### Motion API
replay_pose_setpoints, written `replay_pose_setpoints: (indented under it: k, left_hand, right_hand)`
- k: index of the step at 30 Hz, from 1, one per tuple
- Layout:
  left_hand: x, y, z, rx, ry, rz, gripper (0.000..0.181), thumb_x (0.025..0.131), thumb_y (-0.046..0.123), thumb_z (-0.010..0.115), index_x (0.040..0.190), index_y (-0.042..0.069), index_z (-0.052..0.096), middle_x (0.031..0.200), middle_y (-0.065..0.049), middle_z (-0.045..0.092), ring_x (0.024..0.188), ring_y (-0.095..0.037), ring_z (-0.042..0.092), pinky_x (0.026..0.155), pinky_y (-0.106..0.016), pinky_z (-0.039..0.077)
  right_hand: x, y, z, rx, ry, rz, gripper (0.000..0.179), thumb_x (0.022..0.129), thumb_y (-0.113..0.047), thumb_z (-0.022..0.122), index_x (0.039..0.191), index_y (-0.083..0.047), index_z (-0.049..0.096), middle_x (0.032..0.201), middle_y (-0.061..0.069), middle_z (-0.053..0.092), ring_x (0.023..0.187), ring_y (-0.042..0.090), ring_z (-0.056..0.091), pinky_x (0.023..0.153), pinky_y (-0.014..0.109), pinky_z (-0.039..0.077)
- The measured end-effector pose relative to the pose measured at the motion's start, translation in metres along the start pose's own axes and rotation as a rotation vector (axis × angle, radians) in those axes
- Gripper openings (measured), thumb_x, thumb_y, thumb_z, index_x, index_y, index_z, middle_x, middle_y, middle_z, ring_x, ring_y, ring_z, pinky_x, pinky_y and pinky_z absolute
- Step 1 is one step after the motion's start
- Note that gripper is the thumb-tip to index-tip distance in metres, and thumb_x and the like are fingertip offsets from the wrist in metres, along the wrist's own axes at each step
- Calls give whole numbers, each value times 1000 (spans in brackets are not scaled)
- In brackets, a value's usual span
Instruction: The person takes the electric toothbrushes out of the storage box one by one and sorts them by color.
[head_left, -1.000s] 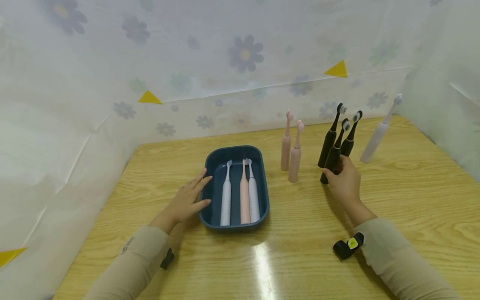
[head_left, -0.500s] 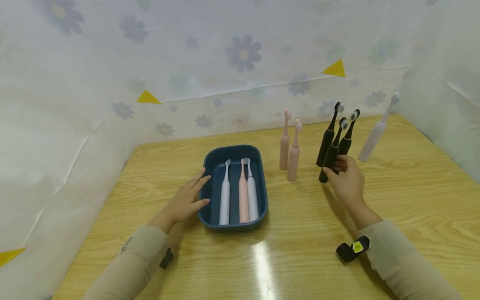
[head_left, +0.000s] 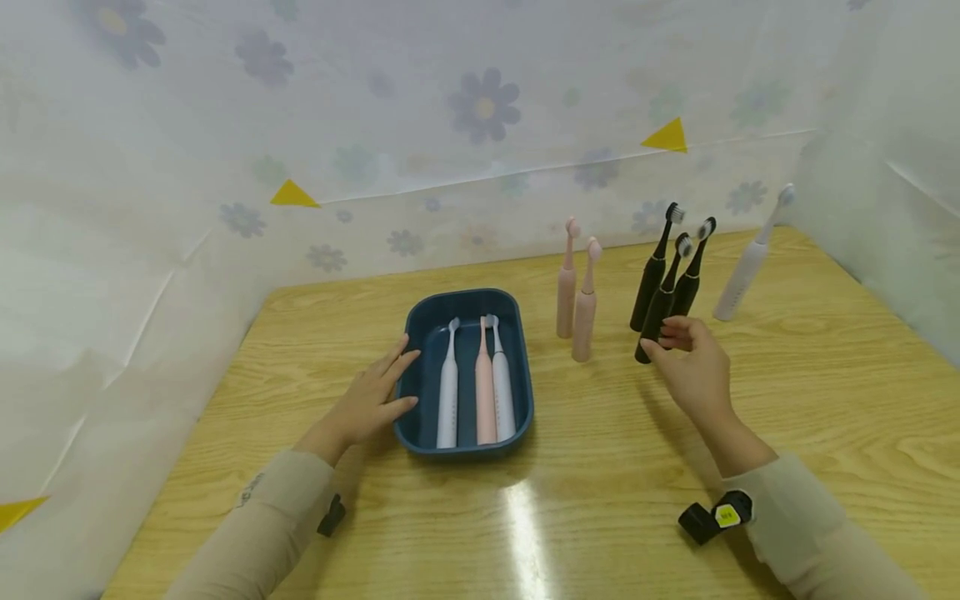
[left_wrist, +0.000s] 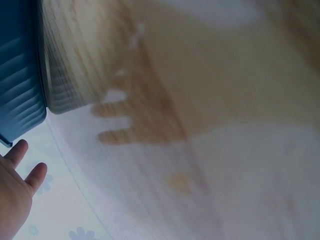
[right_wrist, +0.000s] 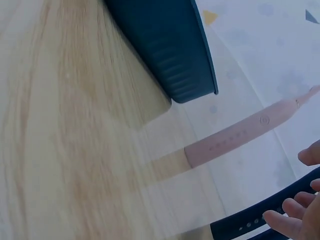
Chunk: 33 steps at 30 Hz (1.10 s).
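Observation:
In the head view my left hand [head_left: 369,402] rests its spread fingers on the left rim of a dark blue tray [head_left: 525,367]. Inside lie a white electric toothbrush [head_left: 447,404], a pink electric toothbrush [head_left: 485,400] and a second white one [head_left: 503,396]. My right hand [head_left: 693,367] is at the nearest black electric toothbrush [head_left: 657,317], which stands upright; thumb and fingers lie loosely either side of its lower handle. In the right wrist view the thumb [right_wrist: 311,154] is apart from the black handle [right_wrist: 265,214], while the other fingers overlap it.
Two more black toothbrushes [head_left: 649,287] [head_left: 688,287] stand just behind. Left of them stand two pink toothbrushes [head_left: 567,300] [head_left: 584,321]. A white toothbrush [head_left: 742,279] stands at the far right. A flower-patterned sheet [head_left: 375,125] hangs behind the wooden table [head_left: 600,500].
My right hand's fingers have loosened around the black toothbrush, and its wrist has shifted back and right. The left hand stays on the tray's rim. The view has drifted slightly.

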<state>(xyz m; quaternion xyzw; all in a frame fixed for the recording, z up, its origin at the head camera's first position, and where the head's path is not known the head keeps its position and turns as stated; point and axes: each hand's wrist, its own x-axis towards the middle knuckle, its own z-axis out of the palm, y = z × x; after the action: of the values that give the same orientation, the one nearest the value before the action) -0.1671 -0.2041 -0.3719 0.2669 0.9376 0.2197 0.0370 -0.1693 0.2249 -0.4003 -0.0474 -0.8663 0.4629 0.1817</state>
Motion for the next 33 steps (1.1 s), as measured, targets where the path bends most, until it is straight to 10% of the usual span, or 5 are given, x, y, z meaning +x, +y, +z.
replay_pose_setpoints:
  k: [10,33]
  left_hand:
    - [0,1,0,-5,13,13,61,86,29,49,138,11,21,144,-3,2,125,-34,16,87,-63,16]
    - [0,0,0,-15,12,12,61,87,30,49,138,13,20,144,-1,1,126,-33,15,88,-62,15]
  right_hand:
    - [-31,-74,-12,68,-88,-55,40,82,-26,58,111,1,48,103,14,53,92,22,50,67,12,39]
    - [-38,-94,17,206,-378,-131,41,82,-26,59,113,-1,48,107,13,52,95,22,51,70,29,46]
